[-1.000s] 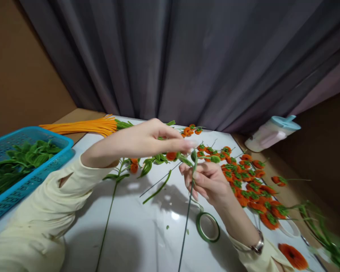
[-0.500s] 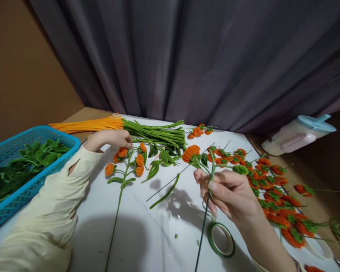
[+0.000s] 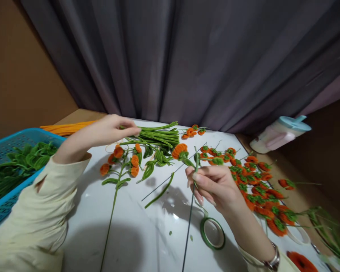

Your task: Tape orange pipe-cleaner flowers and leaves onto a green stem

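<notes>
My right hand (image 3: pixel 219 185) pinches a flower stem (image 3: pixel 189 223) made of dark wire, its upper part wrapped in green. An orange fuzzy flower (image 3: pixel 179 151) and a green tuft (image 3: pixel 217 161) branch off above the fingers. A strip of green tape runs from there to a tape roll (image 3: pixel 213 233) on the table. At the back, my left hand (image 3: pixel 113 127) has thumb and fingers brought together on the green pipe cleaners (image 3: pixel 161 135); how many it grips is hidden. Below it lies a finished-looking stem (image 3: pixel 113 204) with several small orange flowers (image 3: pixel 134 161) and leaves.
A blue basket (image 3: pixel 55 138) of green leaves stands at left, with orange pipe cleaners (image 3: pixel 65 129) behind it. Many orange flowers (image 3: pixel 257 189) cover the right side. A lidded cup (image 3: pixel 280 134) sits at back right. Loose leaves (image 3: pixel 160 156) and a green strip (image 3: pixel 160 192) lie mid-table.
My left hand has moved right, from the left end of the green bundle onto its pipe cleaners. My right hand still holds the flower stem. The whole view has shifted slightly.
</notes>
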`<state>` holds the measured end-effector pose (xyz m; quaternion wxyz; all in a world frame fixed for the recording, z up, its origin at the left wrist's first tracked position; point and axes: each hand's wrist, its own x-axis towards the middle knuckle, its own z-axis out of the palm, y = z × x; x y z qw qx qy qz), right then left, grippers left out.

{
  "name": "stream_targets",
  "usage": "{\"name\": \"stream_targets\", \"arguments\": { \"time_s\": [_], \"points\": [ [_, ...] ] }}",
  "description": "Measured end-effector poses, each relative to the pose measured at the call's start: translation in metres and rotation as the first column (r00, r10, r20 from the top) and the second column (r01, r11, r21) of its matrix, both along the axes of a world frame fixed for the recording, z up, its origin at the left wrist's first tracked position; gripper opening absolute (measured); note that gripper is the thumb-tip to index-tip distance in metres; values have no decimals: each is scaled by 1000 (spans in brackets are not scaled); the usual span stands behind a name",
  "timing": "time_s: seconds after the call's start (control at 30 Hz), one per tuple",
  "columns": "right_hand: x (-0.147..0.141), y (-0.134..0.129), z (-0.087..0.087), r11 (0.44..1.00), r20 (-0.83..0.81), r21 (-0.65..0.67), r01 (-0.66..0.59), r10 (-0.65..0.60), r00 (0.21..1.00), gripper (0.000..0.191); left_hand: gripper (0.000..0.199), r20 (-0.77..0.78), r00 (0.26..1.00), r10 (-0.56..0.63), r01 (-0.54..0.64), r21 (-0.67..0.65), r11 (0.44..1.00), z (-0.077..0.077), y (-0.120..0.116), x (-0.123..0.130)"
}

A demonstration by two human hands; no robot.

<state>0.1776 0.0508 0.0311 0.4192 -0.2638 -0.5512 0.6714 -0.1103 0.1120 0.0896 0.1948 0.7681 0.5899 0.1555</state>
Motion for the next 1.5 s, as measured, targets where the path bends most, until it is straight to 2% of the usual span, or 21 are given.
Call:
{"name": "stream_targets", "arguments": {
  "time_s": [0.1,0.13,0.2,0.23,0.3,0.37,0.47,0.63,0.83,1.03,1.23,1.3,1.4,1.5],
  "points": [
    [-1,0,1,1000,46,10,9,-10,999,20,33,246,968,-41,-13,215,977,27,-43,46],
    [-1,0,3,1000,70,14,17,-18,997,21,33,263,962,-72,13,220,976,31,-55,61],
    [-2,-2,7,999,106,26,42,-45,993,23,37,207,961,-186,140,217,966,29,-70,86],
    [-2,-3,9,998,116,32,53,-56,992,24,40,168,963,-210,166,241,956,25,-73,96],
    [-1,-6,13,997,133,46,64,-69,989,25,43,88,978,-190,162,255,953,15,-74,109],
    [-1,-9,17,995,159,61,75,-84,984,26,39,71,985,-156,136,225,965,7,-71,116],
    [-1,-14,23,992,221,80,99,-114,969,30,33,106,987,-119,96,198,976,2,-68,121],
    [0,-20,30,988,304,100,119,-144,942,26,36,167,981,-101,63,215,974,4,-72,125],
    [11,-16,32,998,351,60,-27,5,936,24,37,338,930,-145,86,184,979,3,-75,124],
    [14,-9,31,994,250,-3,-111,109,962,20,44,394,898,-194,116,212,970,0,-74,123],
    [13,-3,21,988,135,-64,-140,147,980,17,49,423,885,-196,87,264,961,-2,-75,123],
    [13,-3,21,989,126,-59,-138,144,981,17,52,446,878,-174,70,239,968,-2,-75,123],
    [13,-6,23,995,148,-31,-94,98,984,16,52,480,870,-108,52,129,990,-2,-76,124],
    [13,-11,26,998,225,55,-25,12,974,16,43,544,838,-51,47,21,999,-4,-76,127]
  ]
}}
